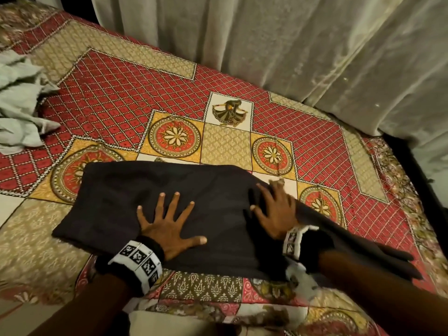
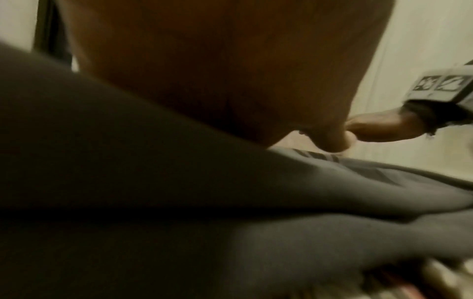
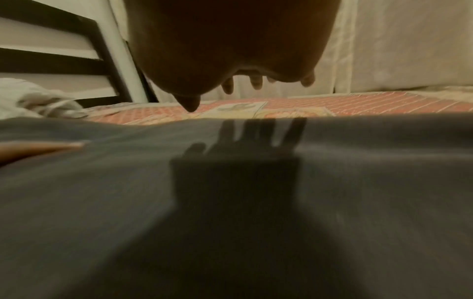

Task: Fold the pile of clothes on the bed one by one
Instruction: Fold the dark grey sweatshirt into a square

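Observation:
A dark grey garment (image 1: 150, 190) lies folded into a broad rectangle on the patterned bedspread (image 1: 135, 88), with a loose part trailing off to the right. My left hand (image 1: 167, 226) presses flat on its near middle, fingers spread wide. My right hand (image 1: 274, 209) is over the garment's right end with straight fingers. In the right wrist view that hand (image 3: 230, 50) hangs a little above the fabric (image 3: 358, 161) and casts its shadow on it. The left wrist view shows my palm (image 2: 217, 70) on the dark cloth (image 2: 332, 192).
A crumpled pile of pale green clothes (image 1: 17, 100) lies at the bed's far left. Pale curtains (image 1: 291, 44) hang along the far side of the bed. A dark slatted headboard (image 3: 64, 60) stands behind the pile. The bed's near edge is just below my wrists.

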